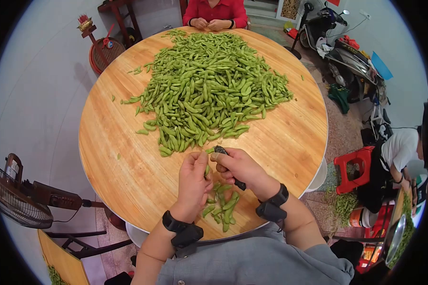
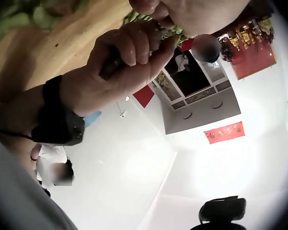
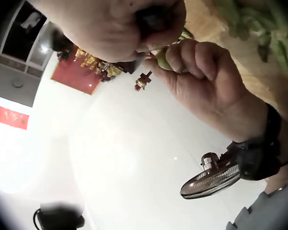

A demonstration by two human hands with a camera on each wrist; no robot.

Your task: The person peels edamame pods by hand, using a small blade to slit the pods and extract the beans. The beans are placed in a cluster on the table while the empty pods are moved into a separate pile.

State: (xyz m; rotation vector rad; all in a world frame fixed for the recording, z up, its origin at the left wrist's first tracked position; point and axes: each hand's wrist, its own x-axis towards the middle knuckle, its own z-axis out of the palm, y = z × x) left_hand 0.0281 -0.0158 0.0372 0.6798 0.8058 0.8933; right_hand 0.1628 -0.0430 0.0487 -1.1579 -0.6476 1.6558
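Observation:
Over the near part of the round table (image 1: 114, 156), both hands meet at the fingertips. My left hand (image 1: 193, 173) pinches a green soybean pod (image 3: 162, 58) between thumb and fingers, and a bit of green shows at its fingertips in the head view. My right hand (image 1: 240, 166) grips a black-handled tool (image 1: 240, 184). Its dark head shows by the thumb; a flat grey edge sticks out below that hand in the right wrist view, and its exact kind I cannot tell. Below the hands lies a small group of pods (image 1: 228, 209). Just beyond them spreads a large heap of soybean pods (image 1: 209, 85).
Across the table sits a person in a red top (image 1: 216, 12), hands at the edge. A fan (image 1: 21, 199) stands at the left. To the right are a red stool (image 1: 354, 168), a person in a white shirt (image 1: 397, 147) and a parked scooter (image 1: 347, 57).

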